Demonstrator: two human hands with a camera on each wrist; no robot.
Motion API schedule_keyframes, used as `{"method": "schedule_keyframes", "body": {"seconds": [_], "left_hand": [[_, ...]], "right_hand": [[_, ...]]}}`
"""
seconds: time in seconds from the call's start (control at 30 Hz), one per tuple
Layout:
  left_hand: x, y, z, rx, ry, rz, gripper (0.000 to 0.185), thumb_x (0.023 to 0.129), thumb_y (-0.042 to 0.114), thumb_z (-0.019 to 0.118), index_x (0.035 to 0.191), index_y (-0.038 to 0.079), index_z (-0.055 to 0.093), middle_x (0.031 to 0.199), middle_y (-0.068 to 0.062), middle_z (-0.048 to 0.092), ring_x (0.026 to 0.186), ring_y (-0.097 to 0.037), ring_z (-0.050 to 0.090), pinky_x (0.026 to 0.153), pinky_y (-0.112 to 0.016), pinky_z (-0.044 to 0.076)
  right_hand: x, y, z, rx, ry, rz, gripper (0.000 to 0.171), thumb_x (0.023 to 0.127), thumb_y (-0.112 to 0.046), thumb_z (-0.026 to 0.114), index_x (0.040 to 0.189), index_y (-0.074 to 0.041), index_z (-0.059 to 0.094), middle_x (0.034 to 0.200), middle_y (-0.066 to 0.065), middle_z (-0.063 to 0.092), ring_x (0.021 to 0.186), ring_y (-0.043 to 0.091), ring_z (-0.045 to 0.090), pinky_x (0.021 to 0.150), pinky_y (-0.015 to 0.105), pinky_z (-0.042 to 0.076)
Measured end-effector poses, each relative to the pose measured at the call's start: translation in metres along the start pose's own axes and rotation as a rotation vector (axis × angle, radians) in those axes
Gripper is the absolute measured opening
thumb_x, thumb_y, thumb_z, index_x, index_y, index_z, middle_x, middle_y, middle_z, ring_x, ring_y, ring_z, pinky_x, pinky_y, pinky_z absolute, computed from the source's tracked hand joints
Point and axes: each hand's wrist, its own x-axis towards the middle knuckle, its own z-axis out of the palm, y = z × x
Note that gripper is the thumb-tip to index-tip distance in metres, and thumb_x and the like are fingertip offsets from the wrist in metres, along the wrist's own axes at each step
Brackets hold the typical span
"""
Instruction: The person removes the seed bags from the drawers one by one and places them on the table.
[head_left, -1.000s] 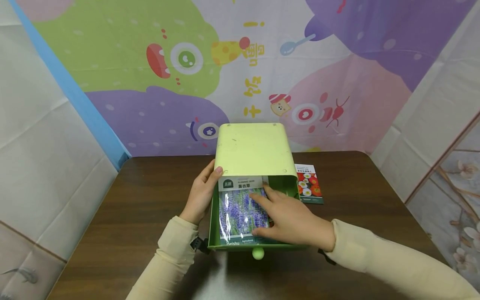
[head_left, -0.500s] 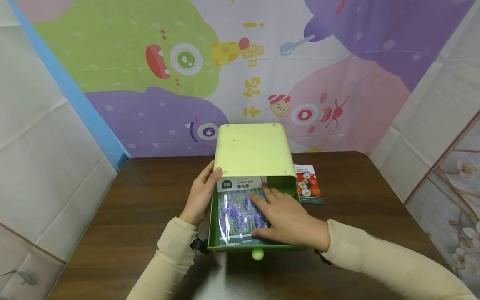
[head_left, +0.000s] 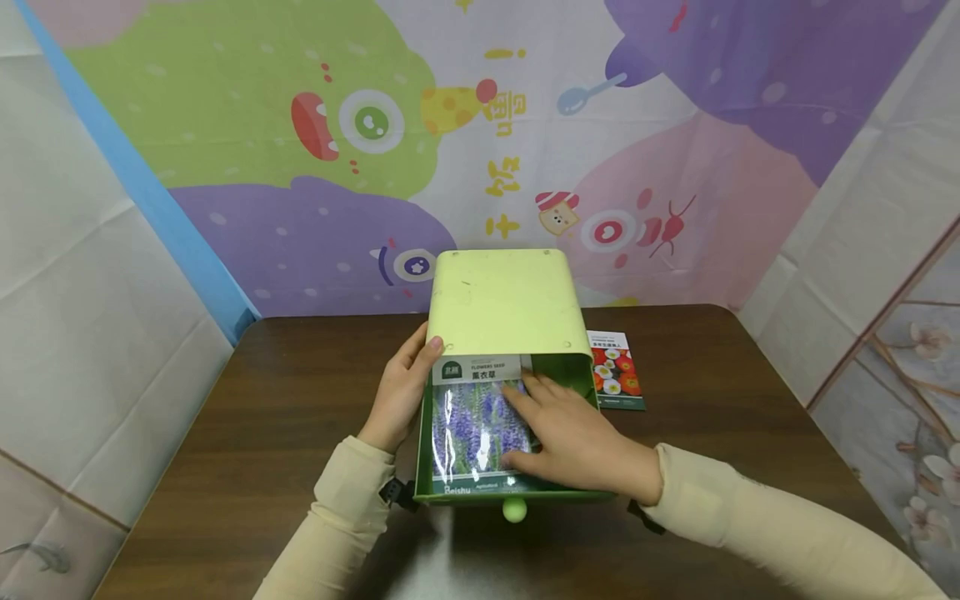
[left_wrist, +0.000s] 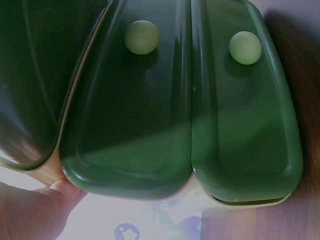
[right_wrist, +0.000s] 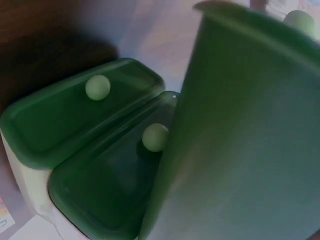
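A light-green drawer cabinet (head_left: 506,300) stands on the table, its top drawer (head_left: 424,433) pulled out toward me. Inside the drawer lies a flower seed packet (head_left: 476,429) with a picture of purple flowers. My right hand (head_left: 573,433) reaches into the drawer with fingers extended, thumb and fingertips touching the packet's right part, which they partly cover. Against the cabinet's left side rests my left hand (head_left: 397,392), thumb near the front top corner. In the left wrist view, that hand (left_wrist: 35,210) shows at the cabinet's side. The right wrist view shows the drawer's outer front (right_wrist: 240,150), with no hand visible.
Beside the cabinet on the right lies another seed packet (head_left: 617,371) with red and white flowers. Two lower drawers (left_wrist: 135,110) with round knobs are pushed in. A round knob (head_left: 514,510) sticks out from the pulled drawer. A cartoon-printed cloth (head_left: 337,225) hangs behind the table.
The purple-flower seed packet has shifted slightly left within the drawer, with my right hand still on it. My left hand stays at the cabinet's side.
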Motion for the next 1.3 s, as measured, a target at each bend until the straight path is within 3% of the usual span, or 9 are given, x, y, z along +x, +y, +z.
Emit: {"method": "schedule_keyframes", "body": {"seconds": [0.13,0.23,0.37,0.53,0.77,0.97,1.13,1.23,1.3], "left_hand": [[0.000,0.000,0.000,0.012,0.005,0.005,0.063,0.101,0.040,0.053,0.155,0.016,0.030,0.159,-0.004,0.031,0.148,-0.022,0.027,0.121,-0.047,0.026],[-0.001,0.000,0.000,0.013,0.005,0.006,0.063,0.101,0.040,0.053,0.155,0.017,0.030,0.159,-0.004,0.032,0.148,-0.022,0.028,0.121,-0.047,0.026],[-0.001,-0.001,-0.001,0.009,0.003,0.011,0.062,0.101,0.040,0.052,0.155,0.017,0.030,0.159,-0.004,0.032,0.148,-0.021,0.028,0.121,-0.047,0.026],[0.000,-0.002,-0.001,0.007,0.002,0.015,0.062,0.101,0.039,0.052,0.155,0.016,0.030,0.159,-0.004,0.032,0.148,-0.021,0.028,0.121,-0.046,0.026],[0.001,-0.002,0.000,-0.005,-0.004,0.024,0.062,0.102,0.038,0.052,0.155,0.016,0.029,0.160,-0.003,0.030,0.148,-0.021,0.027,0.121,-0.045,0.025],[0.000,-0.002,0.000,-0.020,-0.008,0.022,0.062,0.102,0.036,0.052,0.155,0.015,0.029,0.160,-0.004,0.029,0.149,-0.022,0.026,0.122,-0.046,0.024],[0.000,-0.001,0.001,-0.016,-0.006,0.020,0.062,0.102,0.037,0.052,0.155,0.015,0.029,0.160,-0.004,0.029,0.149,-0.022,0.026,0.121,-0.047,0.024],[0.000,0.000,0.001,-0.016,-0.004,0.020,0.061,0.102,0.037,0.052,0.155,0.015,0.030,0.160,-0.004,0.030,0.149,-0.022,0.026,0.121,-0.047,0.025],[0.000,0.000,0.001,-0.017,-0.003,0.022,0.061,0.102,0.036,0.052,0.155,0.015,0.030,0.160,-0.004,0.030,0.149,-0.022,0.026,0.121,-0.047,0.025]], "right_hand": [[-0.003,-0.002,-0.003,0.109,0.030,0.032,0.083,0.088,-0.045,0.071,0.152,-0.006,0.036,0.155,0.024,0.033,0.142,0.041,0.034,0.113,0.057,0.034],[-0.004,-0.004,-0.006,0.239,0.066,0.056,0.079,0.088,-0.034,0.073,0.151,-0.004,0.036,0.154,0.023,0.035,0.136,0.039,0.044,0.107,0.054,0.043],[-0.005,-0.002,-0.007,0.467,0.069,0.100,0.076,0.090,-0.022,0.072,0.153,-0.006,0.033,0.155,0.021,0.034,0.122,0.035,0.057,0.093,0.042,0.055],[-0.004,0.002,-0.006,0.696,0.044,0.158,0.076,0.092,-0.014,0.067,0.156,-0.008,0.025,0.156,0.020,0.030,0.113,0.027,0.063,0.083,0.028,0.058],[0.000,0.004,-0.007,0.770,0.079,0.198,0.078,0.092,-0.007,0.064,0.156,-0.004,0.020,0.153,0.018,0.037,0.097,0.018,0.068,0.071,0.024,0.056],[0.002,0.007,-0.006,0.848,0.056,0.218,0.080,0.092,-0.005,0.062,0.156,-0.002,0.015,0.137,0.022,0.048,0.090,0.017,0.067,0.068,0.026,0.053],[0.003,0.008,-0.005,0.889,0.009,0.236,0.080,0.094,-0.005,0.060,0.157,-0.001,0.011,0.125,0.020,0.054,0.064,0.007,0.052,0.057,0.024,0.043],[0.004,0.009,-0.003,0.911,-0.018,0.249,0.077,0.095,-0.004,0.059,0.156,0.000,0.012,0.129,0.021,0.056,0.057,0.008,0.040,0.056,0.024,0.038],[0.005,0.009,-0.002,0.913,-0.024,0.249,0.075,0.095,-0.003,0.058,0.156,0.001,0.016,0.132,0.024,0.055,0.061,0.008,0.049,0.059,0.025,0.045]]}}
